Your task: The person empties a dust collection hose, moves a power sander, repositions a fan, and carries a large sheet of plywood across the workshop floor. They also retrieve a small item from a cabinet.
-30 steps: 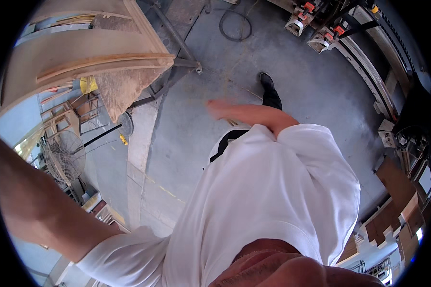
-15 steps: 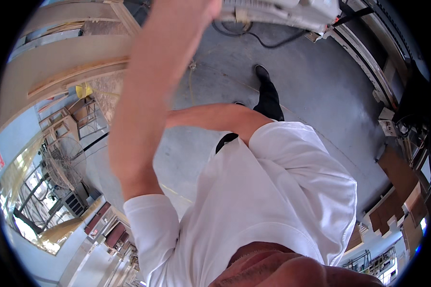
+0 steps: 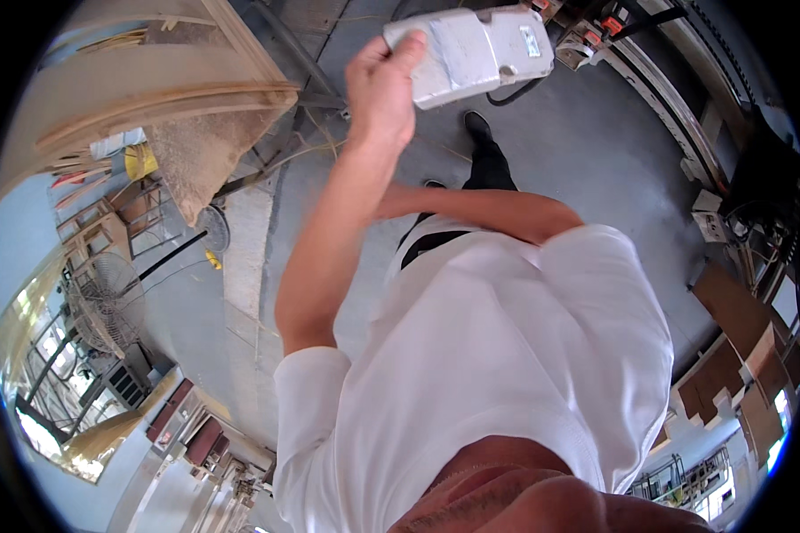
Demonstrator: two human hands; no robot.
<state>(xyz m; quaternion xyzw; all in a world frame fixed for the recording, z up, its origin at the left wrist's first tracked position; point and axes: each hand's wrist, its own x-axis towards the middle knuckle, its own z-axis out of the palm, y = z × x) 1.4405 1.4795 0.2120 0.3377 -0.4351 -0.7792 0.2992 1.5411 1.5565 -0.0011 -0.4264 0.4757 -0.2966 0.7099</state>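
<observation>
My left hand [image 3: 380, 84] is raised in front of me and grips the left end of a pale grey rectangular box [image 3: 476, 53], with the fingers wrapped over its edge. A dark cable [image 3: 517, 91] hangs from the underside of the box. My right forearm [image 3: 471, 206] lies bent across my white shirt and points left. The right hand itself is hidden behind my left forearm. My black shoe [image 3: 480, 129] shows on the concrete floor below the box.
A big wooden frame [image 3: 151, 80] with a heap of sawdust [image 3: 200, 160] stands at the upper left. Standing fans [image 3: 107, 293] are at the left. A long machine with rails [image 3: 684, 98] runs along the right, and brown cardboard pieces [image 3: 729, 311] lie below it.
My left arm has swung up from the lower left across the view, and its hand now holds the grey box at the top. The right forearm has stayed across my chest.
</observation>
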